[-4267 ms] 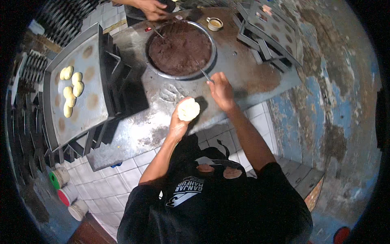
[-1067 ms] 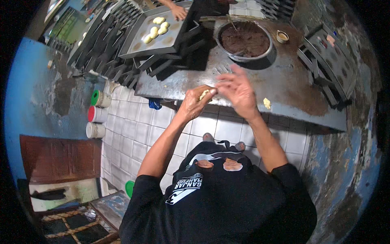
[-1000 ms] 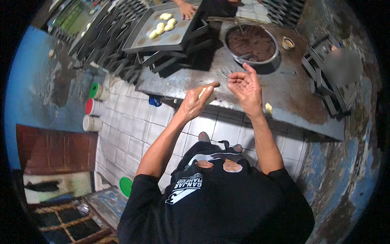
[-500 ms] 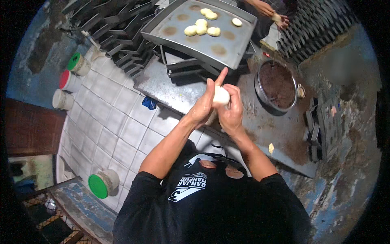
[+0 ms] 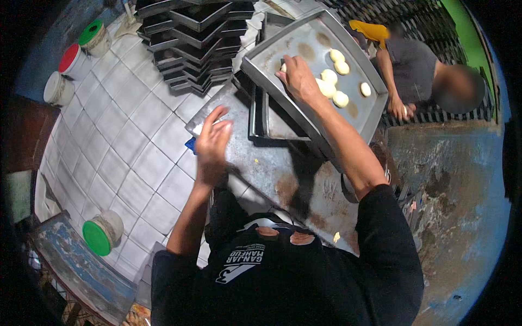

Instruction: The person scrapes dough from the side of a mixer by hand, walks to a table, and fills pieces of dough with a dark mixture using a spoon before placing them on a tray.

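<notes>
My right hand (image 5: 299,80) reaches over the near left part of a grey metal baking tray (image 5: 340,140). Its fingers close round a pale dough ball (image 5: 283,67), of which only a small part shows. Several more dough balls (image 5: 328,76) lie in the tray, most of them grouped in the middle, with one apart (image 5: 365,89) toward the right wall. My left hand (image 5: 213,142) is raised above the table's left edge, fingers apart and holding nothing.
The metal table (image 5: 272,168) carries other trays under the dough tray. Zigzag-stacked black trays (image 5: 190,49) stand at the far left. Lidded buckets (image 5: 102,233) sit on the tiled floor. Across the tray, a co-worker (image 5: 408,70) leans in at the right. My right forearm mostly hides a bowl.
My hands have parted. The right hand has carried the dough ball forward into the tray; the left has moved left and opened. The view has turned, and more of the co-worker shows.
</notes>
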A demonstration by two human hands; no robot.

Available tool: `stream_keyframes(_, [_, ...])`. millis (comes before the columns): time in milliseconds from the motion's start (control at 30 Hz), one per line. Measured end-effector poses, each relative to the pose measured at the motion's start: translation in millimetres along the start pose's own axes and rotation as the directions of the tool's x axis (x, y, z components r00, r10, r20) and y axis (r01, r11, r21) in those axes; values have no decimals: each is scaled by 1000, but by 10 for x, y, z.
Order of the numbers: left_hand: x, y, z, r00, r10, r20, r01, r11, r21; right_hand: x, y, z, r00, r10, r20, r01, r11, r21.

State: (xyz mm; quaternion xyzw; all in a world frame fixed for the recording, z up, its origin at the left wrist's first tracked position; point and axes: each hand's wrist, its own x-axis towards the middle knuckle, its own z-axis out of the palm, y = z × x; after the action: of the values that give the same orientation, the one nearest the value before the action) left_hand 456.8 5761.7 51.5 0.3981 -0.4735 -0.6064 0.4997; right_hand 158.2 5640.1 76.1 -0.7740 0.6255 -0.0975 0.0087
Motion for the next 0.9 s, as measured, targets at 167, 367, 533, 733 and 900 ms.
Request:
stream_keyframes(167, [-342,-36,-683,967,-106,-230,147,975,168,233,-5,400,992,-84,-91,94,988,124])
stream_keyframes(367, [-113,4,-360,988,-44,-148,61,991,118,429,299,-123,947,59,315,-289,582,760])
stream_keyframes(533, [-134,360,-82,999,25,-21,-21,982,187,-591,1451,-963,770,628,113,-537,542,646])
stream_keyframes(733, [-317,368,809,968,102,229,-109,994,19,-1553,1058,-388,660,734,159,-409,174,896])
stream_keyframes(900, [-793,358,1800,946,199,256,-196,980,-39,-2437,126,-1184,679,720,-140,-336,475,813])
